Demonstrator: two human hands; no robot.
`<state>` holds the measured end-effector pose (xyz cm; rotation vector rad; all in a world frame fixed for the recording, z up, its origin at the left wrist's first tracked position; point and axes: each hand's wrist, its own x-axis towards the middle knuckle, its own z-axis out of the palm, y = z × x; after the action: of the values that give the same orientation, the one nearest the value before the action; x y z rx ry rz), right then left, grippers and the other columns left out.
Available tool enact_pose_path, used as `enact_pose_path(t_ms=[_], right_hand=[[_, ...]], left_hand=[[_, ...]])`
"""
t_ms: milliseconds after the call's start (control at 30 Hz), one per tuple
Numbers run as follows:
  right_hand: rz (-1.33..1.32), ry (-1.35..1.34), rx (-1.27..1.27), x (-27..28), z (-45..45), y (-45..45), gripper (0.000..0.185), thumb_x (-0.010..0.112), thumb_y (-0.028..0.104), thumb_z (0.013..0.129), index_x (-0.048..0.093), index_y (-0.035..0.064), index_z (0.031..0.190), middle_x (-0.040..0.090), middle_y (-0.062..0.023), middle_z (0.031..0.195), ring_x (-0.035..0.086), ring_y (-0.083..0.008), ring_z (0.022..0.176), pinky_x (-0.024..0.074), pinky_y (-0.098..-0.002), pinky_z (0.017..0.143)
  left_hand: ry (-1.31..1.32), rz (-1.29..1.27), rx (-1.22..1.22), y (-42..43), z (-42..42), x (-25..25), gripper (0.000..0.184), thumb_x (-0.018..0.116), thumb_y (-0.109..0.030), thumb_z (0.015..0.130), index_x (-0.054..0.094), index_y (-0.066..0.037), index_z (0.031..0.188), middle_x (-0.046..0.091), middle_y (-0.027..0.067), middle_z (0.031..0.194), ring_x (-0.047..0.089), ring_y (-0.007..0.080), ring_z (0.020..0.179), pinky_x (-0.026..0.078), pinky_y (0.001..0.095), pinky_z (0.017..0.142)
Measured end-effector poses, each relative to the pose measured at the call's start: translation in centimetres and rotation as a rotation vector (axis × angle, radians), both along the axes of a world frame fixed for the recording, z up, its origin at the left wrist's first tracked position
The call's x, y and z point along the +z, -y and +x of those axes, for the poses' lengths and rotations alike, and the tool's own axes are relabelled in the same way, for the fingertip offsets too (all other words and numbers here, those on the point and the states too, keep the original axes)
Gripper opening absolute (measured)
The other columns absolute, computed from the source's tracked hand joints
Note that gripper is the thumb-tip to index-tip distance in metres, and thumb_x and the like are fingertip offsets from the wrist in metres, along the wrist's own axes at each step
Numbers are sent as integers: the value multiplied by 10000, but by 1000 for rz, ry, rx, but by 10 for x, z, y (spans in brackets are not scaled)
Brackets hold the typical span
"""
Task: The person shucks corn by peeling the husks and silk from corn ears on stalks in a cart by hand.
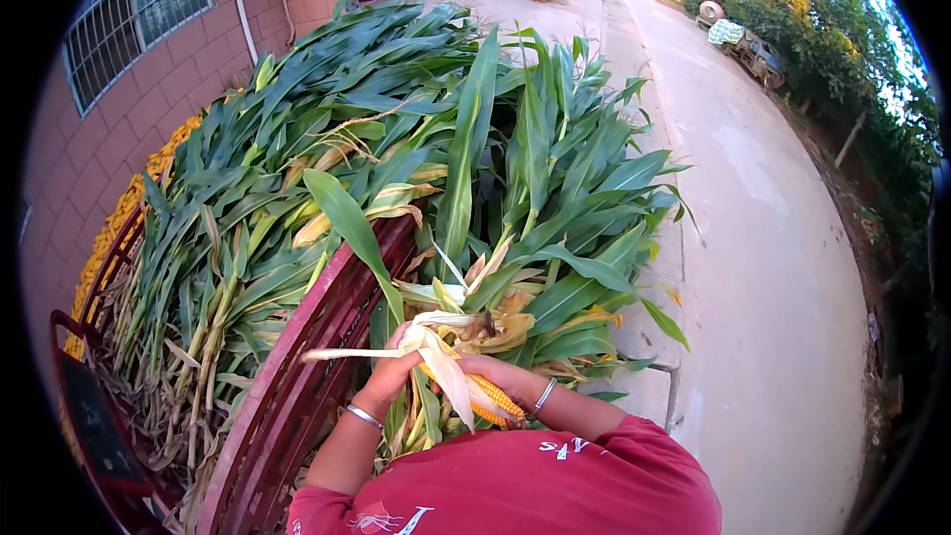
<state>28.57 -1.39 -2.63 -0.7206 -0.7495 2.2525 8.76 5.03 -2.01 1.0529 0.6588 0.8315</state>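
Note:
An ear of corn [491, 398] with bare yellow kernels lies slanted in front of my chest. Its pale dry husk [444, 361] is partly peeled back, and a long strip sticks out to the left. My left hand [393, 369] is closed on the husk; its fingertips are partly hidden. Around the upper side of the ear, my right hand [498, 374] is closed. Just beyond both hands are green corn stalks [580, 287] with dry, yellowish husks [510, 322] among them.
A red metal rail [297, 357] runs close by on the left. Behind it lies a large heap of corn stalks [228, 238]. Yellow corn ears [119, 223] are piled along the brick wall [163, 89]. A concrete road [763, 267] stretches along the right, with parked vehicles farther off.

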Motion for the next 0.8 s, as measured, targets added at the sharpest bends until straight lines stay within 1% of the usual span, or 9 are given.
enact_pose_path(t_ms=[200,233,300,367,400,433,567,667,800], right_hand=[[-103,-97,18,8,-5,2,562,349,473,1000,389,56,1374,590,-161,1211,648,-208,949,556,-308,773],[-89,-115,68,3,-1,3,555,417,447,984,384,53,1373,572,-151,1230,637,-212,971,558,-319,775],[-75,-133,121,-6,-1,7,559,484,421,969,380,49,1373,555,-141,1249,626,-217,992,559,-330,777],[85,-26,152,-13,-1,10,627,650,293,893,346,49,1385,532,-110,1249,606,-215,1007,560,-368,789],[44,13,153,-2,-4,10,743,736,150,809,300,58,1403,543,-89,1194,605,-189,979,542,-346,815],[46,14,156,3,-6,12,743,736,150,809,300,58,1403,543,-89,1194,605,-189,979,542,-346,815],[155,55,209,10,-4,17,770,698,95,809,248,86,1433,530,-93,1197,593,-147,972,496,-268,830],[112,119,308,6,-2,15,769,688,109,819,241,87,1443,511,-80,1218,570,-142,1012,483,-274,839],[255,239,267,8,-9,18,765,684,123,825,241,79,1447,491,-60,1231,533,-132,1047,454,-272,869]], left_hand=[[-337,234,204,-4,-7,-7,229,540,-101,879,546,-12,1090,613,53,984,582,148,903,458,279,811],[-419,286,265,-8,-10,-13,183,521,-95,887,565,-6,1041,617,56,950,584,145,870,462,280,781],[-251,142,413,-8,-10,-14,211,490,-100,912,590,0,1069,631,56,952,595,154,865,467,287,784],[-249,-28,422,-10,-15,-4,261,501,-145,912,603,-14,1113,643,77,1036,606,163,954,476,307,847],[-246,-77,396,-11,-18,-3,275,518,-153,911,601,-10,1131,639,80,1076,605,169,982,470,307,867],[-245,-76,399,-12,-22,-2,275,518,-153,911,601,-10,1131,639,80,1076,605,169,982,470,307,867],[-341,-93,211,-7,-39,19,324,545,-169,907,573,-3,1184,617,79,1135,584,172,1032,444,305,921],[-367,129,-165,-8,-50,26,480,636,-275,890,519,-14,1276,602,78,1184,546,160,1106,419,303,959],[-380,100,-419,0,-46,57,532,732,-191,824,505,1,1266,602,74,1183,552,160,1087,432,296,950]])
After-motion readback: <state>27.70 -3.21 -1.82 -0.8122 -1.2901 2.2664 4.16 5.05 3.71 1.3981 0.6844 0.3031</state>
